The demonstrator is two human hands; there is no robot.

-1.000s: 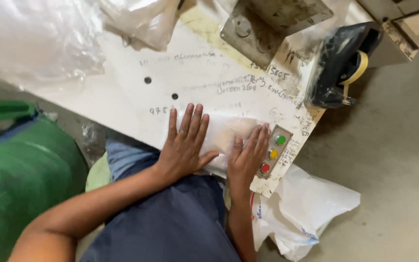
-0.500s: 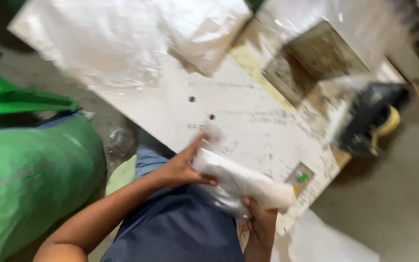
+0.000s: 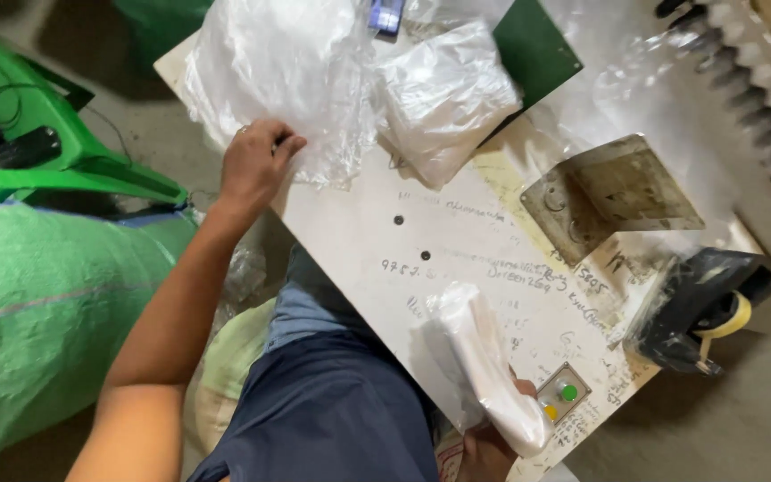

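Left hand (image 3: 254,165) far up tabletop (image 3: 457,259), fingers pinching clear plastic bags (image 3: 278,80); right hand (image 3: 488,446) at near edge grips white packet (image 3: 488,366), long axis pointing toward bags.

Left hand (image 3: 254,163) outstretched, fingers (image 3: 284,145) curled; right hand (image 3: 485,446) low.

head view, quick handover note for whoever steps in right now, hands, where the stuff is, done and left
Left hand: reaching up the white table, fingers closed on the edge of the clear plastic bags piled at its far end.
Right hand: at the near table edge, gripping a folded white packet in plastic, beside the small button panel.
Done: one packet folded and in hand.
Left: a fresh bag is gripped but not yet pulled free of the pile.
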